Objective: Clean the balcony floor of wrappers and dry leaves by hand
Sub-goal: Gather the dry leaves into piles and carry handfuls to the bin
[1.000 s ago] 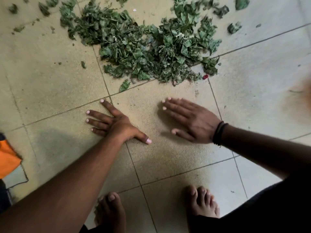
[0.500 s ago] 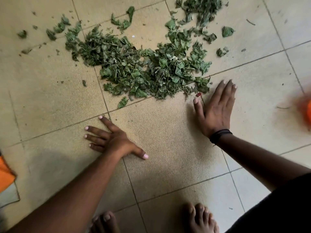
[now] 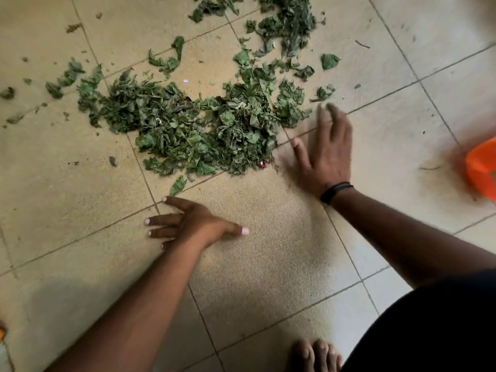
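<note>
A heap of dry green leaves [image 3: 193, 127] is spread over the beige tiled floor [image 3: 255, 251]. Loose leaves [image 3: 328, 61] lie scattered behind and beside it. A small red wrapper scrap [image 3: 262, 164] sits at the heap's near right edge. My right hand [image 3: 326, 154] lies flat on the floor just right of the heap, fingers straight and pointing away, blurred at the tips. My left hand [image 3: 188, 224] rests flat on the floor in front of the heap, fingers spread toward the left, holding nothing. One single leaf [image 3: 178, 185] lies just beyond its fingertips.
An orange container [image 3: 481, 170] sits at the right edge, blurred. A second patch of leaves [image 3: 290, 20] lies at the top. My bare toes [image 3: 316, 355] show at the bottom, next to dark clothing at the lower right.
My right hand has swung from in front of the heap to its right side, fingers now pointing away. The left hand stays planted flat. The view has shifted so the heap sits lower.
</note>
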The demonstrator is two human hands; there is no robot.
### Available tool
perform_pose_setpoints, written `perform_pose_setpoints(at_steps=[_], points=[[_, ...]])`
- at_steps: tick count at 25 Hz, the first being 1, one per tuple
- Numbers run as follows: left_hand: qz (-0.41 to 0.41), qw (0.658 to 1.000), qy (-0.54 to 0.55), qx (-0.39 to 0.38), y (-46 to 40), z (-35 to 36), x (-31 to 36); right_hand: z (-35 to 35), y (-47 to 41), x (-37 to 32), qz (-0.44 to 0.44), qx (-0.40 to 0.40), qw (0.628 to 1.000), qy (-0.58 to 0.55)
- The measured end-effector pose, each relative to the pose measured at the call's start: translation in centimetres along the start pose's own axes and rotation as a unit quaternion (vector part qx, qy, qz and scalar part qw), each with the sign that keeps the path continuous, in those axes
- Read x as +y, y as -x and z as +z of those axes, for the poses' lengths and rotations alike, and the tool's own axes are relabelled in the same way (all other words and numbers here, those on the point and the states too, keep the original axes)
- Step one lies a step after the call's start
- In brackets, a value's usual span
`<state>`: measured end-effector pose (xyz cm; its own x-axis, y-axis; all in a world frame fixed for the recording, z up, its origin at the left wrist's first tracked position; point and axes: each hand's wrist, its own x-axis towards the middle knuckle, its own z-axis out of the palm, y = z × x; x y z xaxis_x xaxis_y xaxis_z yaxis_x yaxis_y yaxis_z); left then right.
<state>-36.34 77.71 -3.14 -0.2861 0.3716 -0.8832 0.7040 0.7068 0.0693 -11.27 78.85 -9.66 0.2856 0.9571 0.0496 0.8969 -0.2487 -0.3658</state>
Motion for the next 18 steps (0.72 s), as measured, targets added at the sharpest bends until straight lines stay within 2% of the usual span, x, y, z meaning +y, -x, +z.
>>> perform_pose_setpoints(at_steps=[2,3,6,8,9,10,12,13,14,15,16,18], points=[[-0.002,1.0,0.025,0.005,-0.3,-0.4,1.5,-0.5,-1.7,2.0,0.067,-0.058,0.992,0.09],[-0.004,1.0,0.027,0.011,-0.4,-0.8,2.2,-0.5,-2.2,2.3,0.065,-0.09,0.986,0.121],[0.021,1.0,-0.018,0.011,-1.1,-1.6,4.3,0.4,-2.5,0.6,-0.034,-0.153,0.977,0.141],[0.014,0.999,-0.042,0.004,-1.3,-2.0,5.2,0.7,-2.1,-0.2,-0.124,-0.17,0.974,0.088],[0.008,0.999,-0.051,0.0,-1.3,-2.1,5.4,0.4,-2.1,-0.2,-0.134,-0.153,0.978,0.034],[0.005,0.998,-0.058,-0.005,-1.3,-2.2,5.4,-0.1,-2.4,0.1,-0.118,-0.102,0.988,-0.015],[0.011,0.998,-0.062,-0.013,-1.2,-2.3,5.2,-0.8,-4.0,1.5,-0.006,0.023,1.0,-0.019],[0.015,0.998,-0.063,-0.015,-1.2,-2.2,5.2,-1.2,-5.2,2.5,0.068,0.034,0.997,0.0],[0.017,0.998,-0.063,-0.017,-1.3,-2.1,5.1,-1.5,-6.3,3.3,0.126,0.011,0.992,0.012],[0.018,0.998,-0.062,-0.017,-1.4,-2.1,5.1,-1.5,-7.2,3.7,0.144,-0.029,0.989,0.032],[0.018,0.998,-0.061,-0.017,-1.5,-2.0,5.1,-1.2,-7.6,3.6,0.122,-0.069,0.988,0.065],[0.015,0.998,-0.061,-0.019,-1.6,-2.0,5.1,-0.3,-7.1,2.2,0.001,-0.132,0.985,0.107]])
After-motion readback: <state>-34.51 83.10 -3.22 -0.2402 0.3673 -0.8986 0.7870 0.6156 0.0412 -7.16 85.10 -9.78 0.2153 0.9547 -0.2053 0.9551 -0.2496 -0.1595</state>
